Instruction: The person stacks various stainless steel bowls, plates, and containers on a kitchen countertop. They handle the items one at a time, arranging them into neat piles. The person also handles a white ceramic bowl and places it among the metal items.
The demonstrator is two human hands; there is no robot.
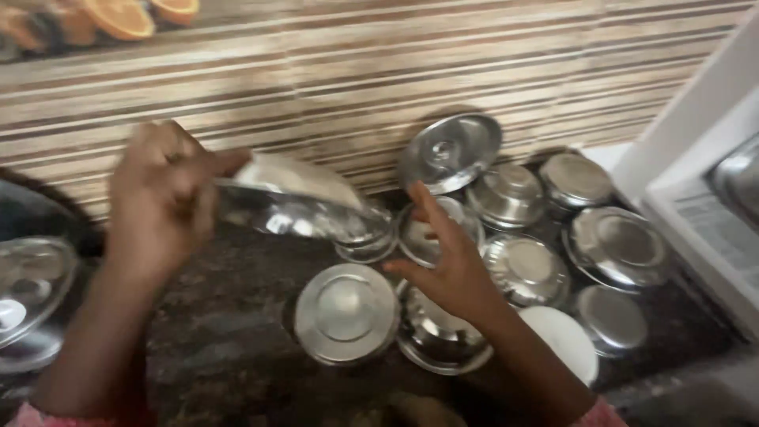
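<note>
Fingers of the left hand (162, 202) are curled in a closed grip on the rim of a shallow, shiny steel plate (296, 202), which is held tilted above the dark speckled stone surface (221, 316), its far edge reaching over the nearest of the steel bowls; motion blur softens both hand and plate. The right hand (451, 265) has its grip apart, fingers spread and holding nothing, hovering just right of the plate over a cluster of upturned round steel bowls (526, 269); whether its palm touches the bowl beneath cannot be told. Directly below the plate, on the surface, lies a flat round steel lid (345, 312), and just right of that lid, under the right wrist, sits another steel bowl (439, 336). Beyond the plate to the right, a domed steel lid with a small knob (451, 152) leans against the brown striped wall tiles (356, 79). Further right of the plate, past the bowls, a white round dish (565, 340) lies near the surface's front edge, and a white appliance (704, 166) stands at the far right. Left of the plate, at the frame's edge, rest more steel plates (32, 292).
</note>
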